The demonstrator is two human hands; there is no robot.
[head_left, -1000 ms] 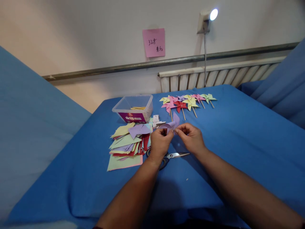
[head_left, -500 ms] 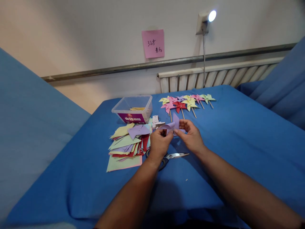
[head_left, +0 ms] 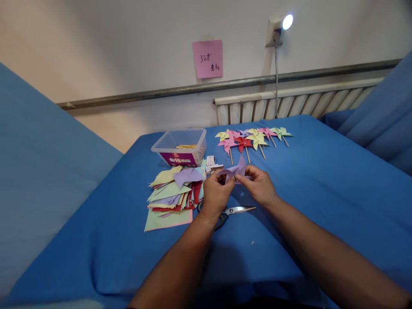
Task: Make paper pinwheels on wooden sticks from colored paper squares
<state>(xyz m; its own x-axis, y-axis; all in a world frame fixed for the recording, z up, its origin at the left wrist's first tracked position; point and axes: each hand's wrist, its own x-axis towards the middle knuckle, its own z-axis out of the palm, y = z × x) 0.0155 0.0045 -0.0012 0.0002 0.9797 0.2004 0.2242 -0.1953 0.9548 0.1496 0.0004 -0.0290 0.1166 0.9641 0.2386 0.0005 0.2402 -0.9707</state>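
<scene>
Blue tablecloth spreads beneath the work. Left hand and right hand both pinch the purple paper pinwheel, held just beyond the scissors. Press folded tips lightly at the centre; avoid flattening the curled vanes, which probably crease easily.

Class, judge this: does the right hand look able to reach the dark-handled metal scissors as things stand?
Probably yes: the scissors lie near the right hand with blades uncovered, though it holds folded purple paper and the left hand partly hides the handles.
</scene>
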